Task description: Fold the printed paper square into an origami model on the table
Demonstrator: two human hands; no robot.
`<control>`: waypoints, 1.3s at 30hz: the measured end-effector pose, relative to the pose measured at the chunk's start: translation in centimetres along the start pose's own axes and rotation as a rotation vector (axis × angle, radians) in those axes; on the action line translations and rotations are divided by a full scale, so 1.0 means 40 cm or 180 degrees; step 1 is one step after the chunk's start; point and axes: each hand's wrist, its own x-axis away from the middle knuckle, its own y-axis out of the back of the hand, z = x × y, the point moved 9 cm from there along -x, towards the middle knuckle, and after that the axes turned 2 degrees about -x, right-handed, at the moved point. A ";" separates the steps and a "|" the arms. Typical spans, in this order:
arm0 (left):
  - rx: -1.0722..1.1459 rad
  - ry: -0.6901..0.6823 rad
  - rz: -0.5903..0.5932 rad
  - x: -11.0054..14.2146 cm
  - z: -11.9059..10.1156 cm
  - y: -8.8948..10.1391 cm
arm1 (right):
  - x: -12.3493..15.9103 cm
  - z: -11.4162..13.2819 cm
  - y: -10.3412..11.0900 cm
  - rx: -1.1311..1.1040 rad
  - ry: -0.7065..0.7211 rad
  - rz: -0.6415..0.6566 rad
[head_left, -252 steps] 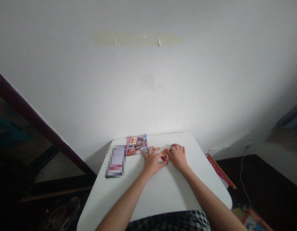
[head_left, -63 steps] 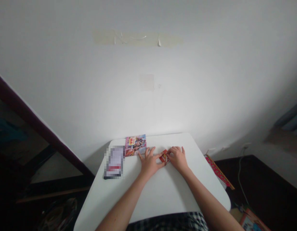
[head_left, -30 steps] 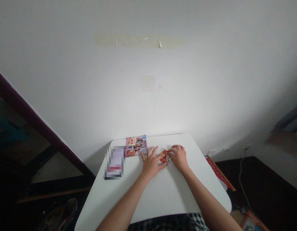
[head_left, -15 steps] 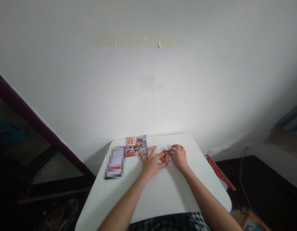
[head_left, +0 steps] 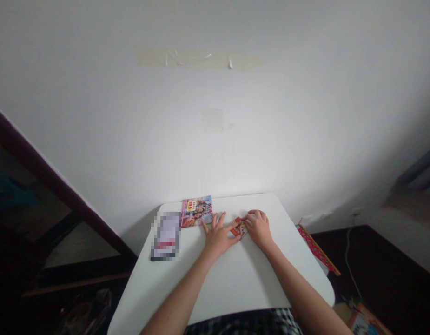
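"Red-and-white paper [head_left: 241, 228], where?"
"On tabletop [head_left: 242, 279], between left hand [head_left: 217, 238] and right hand [head_left: 259, 228]."
"Grip?"
"Left spread, thumb and forefinger on it. Right fingertips bunched at its edge; too small to tell if pinching."

The left fingers [head_left: 222, 217] and right fingers [head_left: 250, 218] are bare and slim, running back into bare wrists. Behind them the left forearm [head_left: 176, 298] and right forearm [head_left: 300, 286] are bare too; a small spot marks the left. Nearer the wearer than the fingers shows a black-and-white checked garment [head_left: 242, 322], small-squared, its darker stretch hard to read.
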 end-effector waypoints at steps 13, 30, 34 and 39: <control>-0.0205 -0.0002 0.0158 -0.002 0.004 -0.007 | 0.002 -0.005 -0.008 0.0101 0.0155 0.0076; -0.0127 -0.0008 0.0117 -0.003 0.001 -0.002 | 0.019 0.023 0.001 0.0269 0.0492 0.0291; -0.0143 -0.0039 0.0112 -0.004 0.002 -0.007 | 0.020 0.023 -0.005 0.0325 0.0498 0.0411; -0.0137 -0.0019 0.0086 -0.002 0.002 -0.007 | 0.023 0.018 -0.016 0.0297 0.0512 0.0565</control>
